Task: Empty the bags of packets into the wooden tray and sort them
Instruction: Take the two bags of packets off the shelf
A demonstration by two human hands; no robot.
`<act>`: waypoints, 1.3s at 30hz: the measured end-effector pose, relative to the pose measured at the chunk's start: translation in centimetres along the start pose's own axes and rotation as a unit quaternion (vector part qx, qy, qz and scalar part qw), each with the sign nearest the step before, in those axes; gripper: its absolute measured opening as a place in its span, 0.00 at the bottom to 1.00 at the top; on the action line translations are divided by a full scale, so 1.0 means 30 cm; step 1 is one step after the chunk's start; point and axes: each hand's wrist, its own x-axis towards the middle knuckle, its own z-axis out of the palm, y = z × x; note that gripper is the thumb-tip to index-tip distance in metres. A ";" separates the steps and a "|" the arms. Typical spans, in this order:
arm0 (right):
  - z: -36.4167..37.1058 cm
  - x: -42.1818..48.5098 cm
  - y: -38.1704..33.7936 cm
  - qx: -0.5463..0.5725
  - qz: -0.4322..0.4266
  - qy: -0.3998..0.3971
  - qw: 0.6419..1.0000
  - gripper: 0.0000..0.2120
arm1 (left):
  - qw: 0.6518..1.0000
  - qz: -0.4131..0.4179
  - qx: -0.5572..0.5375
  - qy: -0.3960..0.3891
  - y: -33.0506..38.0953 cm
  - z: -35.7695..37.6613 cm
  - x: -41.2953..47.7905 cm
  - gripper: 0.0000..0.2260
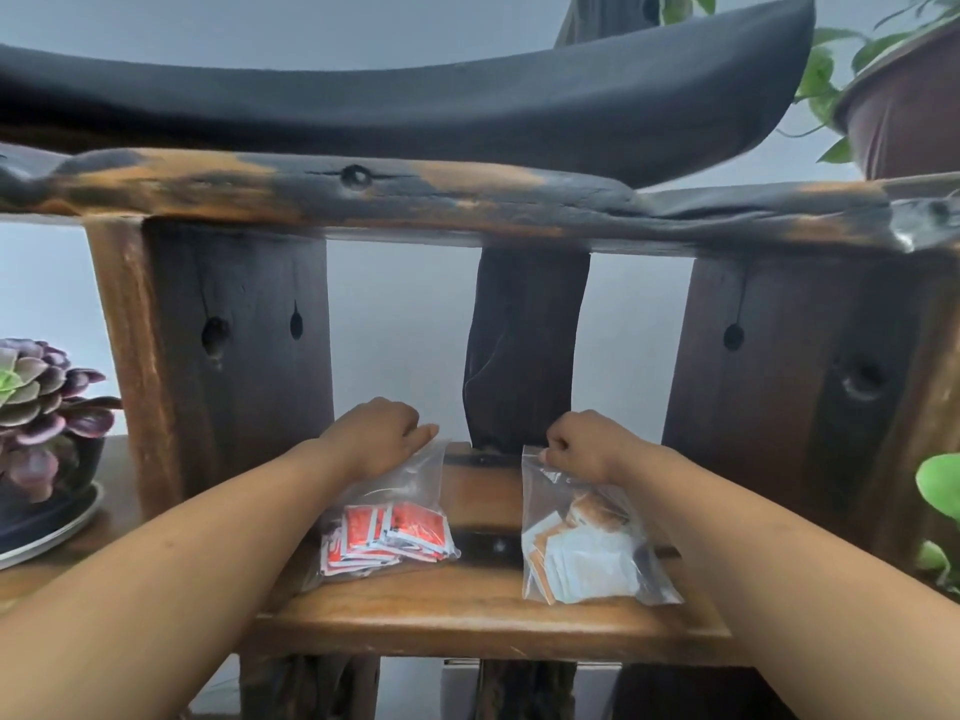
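Left hand: the left hand (382,433) is laid over the top of the bag of red packets (389,517). Its fingers are curled round the bag's upper edge, as far as the back of the hand allows this to be seen.
Right hand: the top corner of the bag of white and orange packets (582,543) is pinched by the right hand (582,444), fingers clenched on the plastic.
Bags: both are clear plastic and are set on the wooden shelf (467,615), well apart from each other, the red one to the left. Each is seen to be full.
Done so far: nothing is judged to be done. No packet has been tipped out and none sorted.
Left to do: the bags are to be lifted off the shelf, opened and emptied into the wooden tray, and the packets separated by kind. The whole task is judged to remain.
Wooden tray: none can be recognised in view, so its place cannot be told.
Hidden: the fingertips of both hands are covered by the knuckles, and whether the bag seals are closed cannot be made out. Print on the packets is too small to be read.
Cut off: a succulent (41,397) at the left edge and a potted plant (909,106) at the upper right are only partly shown.
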 end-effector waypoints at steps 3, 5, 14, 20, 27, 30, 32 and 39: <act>-0.053 -0.038 -0.011 0.012 0.002 0.028 1.000 0.16 | 1.000 0.009 0.018 0.016 0.037 -0.056 -0.031 0.14; -0.090 -0.069 -0.023 0.013 0.000 0.044 0.999 0.15 | 0.999 0.012 0.022 0.019 0.061 -0.095 -0.059 0.12; -0.206 -0.217 -0.123 -0.009 0.011 0.098 0.995 0.12 | 0.998 0.025 0.026 0.042 0.126 -0.215 -0.184 0.14; -0.298 -0.337 -0.196 -0.031 -0.015 0.142 0.989 0.14 | 0.995 0.034 0.038 0.091 0.176 -0.327 -0.265 0.14; -0.405 -0.502 -0.274 -0.020 -0.036 0.202 0.979 0.18 | 0.989 0.065 0.043 0.128 0.250 -0.446 -0.382 0.15; -0.450 -0.582 -0.309 -0.029 -0.043 0.229 0.972 0.17 | 0.985 0.075 0.045 0.145 0.282 -0.496 -0.440 0.15; -0.474 -0.634 -0.328 -0.023 -0.045 0.247 0.968 0.17 | 0.984 0.076 0.037 0.157 0.302 -0.534 -0.481 0.14; -0.566 -0.796 -0.386 -0.064 -0.077 0.292 0.951 0.22 | 0.972 0.097 0.090 0.196 0.369 -0.695 -0.631 0.18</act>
